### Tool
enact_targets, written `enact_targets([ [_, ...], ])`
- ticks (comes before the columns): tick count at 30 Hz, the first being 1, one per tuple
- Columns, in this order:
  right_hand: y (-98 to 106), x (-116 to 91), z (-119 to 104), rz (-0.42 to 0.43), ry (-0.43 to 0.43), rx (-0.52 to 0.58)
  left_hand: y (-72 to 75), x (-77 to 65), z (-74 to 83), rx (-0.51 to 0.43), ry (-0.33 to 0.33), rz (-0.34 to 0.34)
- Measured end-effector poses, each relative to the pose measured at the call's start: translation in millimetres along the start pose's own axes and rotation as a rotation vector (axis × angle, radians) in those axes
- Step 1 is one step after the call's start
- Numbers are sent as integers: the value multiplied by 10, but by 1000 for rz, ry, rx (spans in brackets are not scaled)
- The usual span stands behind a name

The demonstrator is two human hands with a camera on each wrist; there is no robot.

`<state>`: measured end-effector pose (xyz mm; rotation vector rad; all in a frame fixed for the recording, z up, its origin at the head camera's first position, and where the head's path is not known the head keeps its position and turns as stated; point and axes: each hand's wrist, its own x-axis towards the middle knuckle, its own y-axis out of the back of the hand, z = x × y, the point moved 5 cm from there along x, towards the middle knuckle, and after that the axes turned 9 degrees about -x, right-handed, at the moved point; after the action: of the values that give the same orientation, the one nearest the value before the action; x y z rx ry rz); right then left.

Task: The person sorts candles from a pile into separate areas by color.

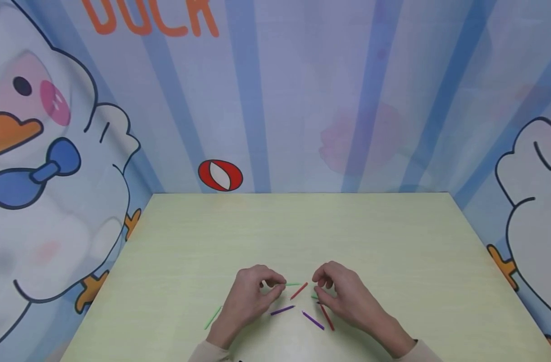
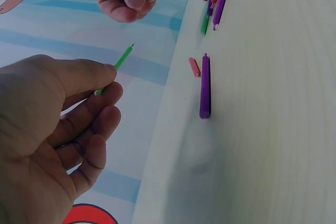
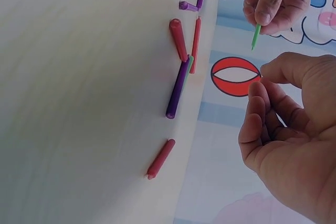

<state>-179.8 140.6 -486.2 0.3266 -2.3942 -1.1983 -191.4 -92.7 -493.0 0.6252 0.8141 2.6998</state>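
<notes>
My left hand point(image 1: 254, 291) pinches a thin green candle point(image 2: 124, 57) between thumb and forefinger, held above the table with its wick end pointing towards the right hand. My right hand point(image 1: 345, 291) hovers opposite, fingers loosely curved and thumb near the forefinger; nothing shows between them. Below the hands lie several thin candles: a red candle point(image 1: 299, 290) and a purple candle point(image 1: 282, 310) near the middle, another purple candle point(image 1: 313, 320) and a red candle point(image 1: 327, 318) towards the right. A second green candle point(image 1: 314, 296) is partly hidden by the right hand.
Another green candle point(image 1: 213, 318) lies left of the left wrist. The pale table point(image 1: 302, 231) stretches to a printed cloth backdrop point(image 1: 293, 100) at the back and both sides. A separate red candle point(image 3: 161, 159) lies near the right hand's side.
</notes>
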Motion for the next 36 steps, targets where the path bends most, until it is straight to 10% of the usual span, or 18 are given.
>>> enact_targets([
  [36,-5,11,24,6,-43,12,477,-394,-298,64,99,229],
])
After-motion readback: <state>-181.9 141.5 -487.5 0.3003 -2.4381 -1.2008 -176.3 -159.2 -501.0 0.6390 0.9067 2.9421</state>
